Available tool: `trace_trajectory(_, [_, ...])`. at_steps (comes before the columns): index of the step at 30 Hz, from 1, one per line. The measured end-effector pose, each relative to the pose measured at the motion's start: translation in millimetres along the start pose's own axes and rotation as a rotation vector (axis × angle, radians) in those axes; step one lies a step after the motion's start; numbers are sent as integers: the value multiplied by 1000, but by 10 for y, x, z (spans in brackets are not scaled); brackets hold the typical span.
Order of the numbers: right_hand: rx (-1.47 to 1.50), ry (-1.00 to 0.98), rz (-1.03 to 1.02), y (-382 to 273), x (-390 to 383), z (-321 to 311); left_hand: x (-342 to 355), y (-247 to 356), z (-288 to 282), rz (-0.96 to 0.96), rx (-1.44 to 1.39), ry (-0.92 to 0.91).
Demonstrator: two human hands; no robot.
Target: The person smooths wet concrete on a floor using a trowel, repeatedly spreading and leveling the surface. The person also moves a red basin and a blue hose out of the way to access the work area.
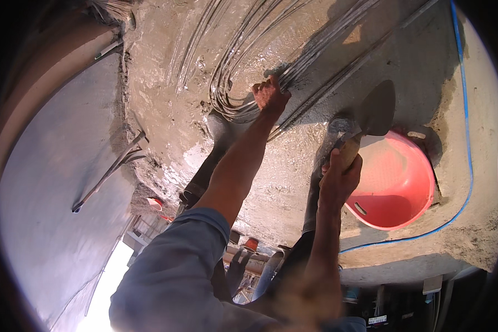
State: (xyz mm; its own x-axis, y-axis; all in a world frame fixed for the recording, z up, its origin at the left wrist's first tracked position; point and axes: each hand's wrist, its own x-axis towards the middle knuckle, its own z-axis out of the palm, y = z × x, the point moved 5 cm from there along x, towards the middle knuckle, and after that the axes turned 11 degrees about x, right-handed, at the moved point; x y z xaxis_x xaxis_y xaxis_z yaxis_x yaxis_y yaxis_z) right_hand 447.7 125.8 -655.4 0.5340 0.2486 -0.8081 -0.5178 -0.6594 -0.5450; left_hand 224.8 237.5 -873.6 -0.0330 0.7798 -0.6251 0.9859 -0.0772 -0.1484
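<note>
My left hand [271, 95] is closed around a bundle of thin grey bars [315, 54], bent back in a U and lying on the wet, mud-coated ground. They look like steel rebar, though mud covers their surface. In my right hand [337, 180] is a trowel [377, 108], its wooden handle gripped in my fingers and its broad grey blade pointing up and away. The blade hangs beside the far rim of a pinkish-red basin [418, 182], apart from the bars. My dark boots stand in the wet grey mud [166, 138], one near each hand.
A blue hose [466, 105] curves down the right side and passes below the basin. At left, a long-handled tool [105, 177] lies against a smooth grey surface [55, 149]. More bars run toward the top edge.
</note>
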Motion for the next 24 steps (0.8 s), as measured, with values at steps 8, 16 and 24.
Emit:
trace_trajectory(8, [6, -50, -19, -98, -25, 32, 57, -75, 42, 29, -128, 39])
trace_trajectory(16, [15, -41, -95, -132, -85, 88, 136, 70, -24, -84, -181, -79])
trace_trajectory(24, [-91, -14, -76, -148, -103, 166, 150, 34, 132, -26, -165, 71])
